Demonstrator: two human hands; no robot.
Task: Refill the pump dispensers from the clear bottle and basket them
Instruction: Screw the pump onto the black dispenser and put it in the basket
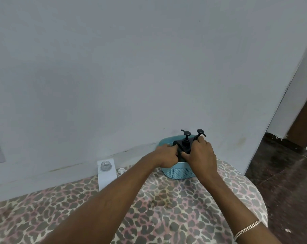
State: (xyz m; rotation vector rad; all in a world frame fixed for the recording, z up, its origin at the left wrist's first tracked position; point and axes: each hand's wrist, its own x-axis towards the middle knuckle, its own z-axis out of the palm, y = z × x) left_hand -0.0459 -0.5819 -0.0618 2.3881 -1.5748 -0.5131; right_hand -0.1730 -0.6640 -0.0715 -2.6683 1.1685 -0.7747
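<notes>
A teal woven basket point(180, 171) stands against the wall on a leopard-print cloth. Two black pump dispensers stand inside it; the left pump dispenser point(186, 138) rises between my hands and the right pump dispenser point(200, 133) sits behind my right fingers. My left hand point(166, 155) grips the near left side of the basket contents, fingers curled over a dark bottle body. My right hand point(201, 154) holds the right dispenser, fingers wrapped around its neck. The clear bottle point(106, 170), uncapped, stands at the wall to the left. Its white cap point(121, 170) lies beside it.
The leopard-print cloth point(149, 205) covers a rounded surface that ends at the right above a dark floor point(286, 182). A pale wall point(149, 76) runs directly behind the basket. A doorway edge point(300, 120) shows at far right.
</notes>
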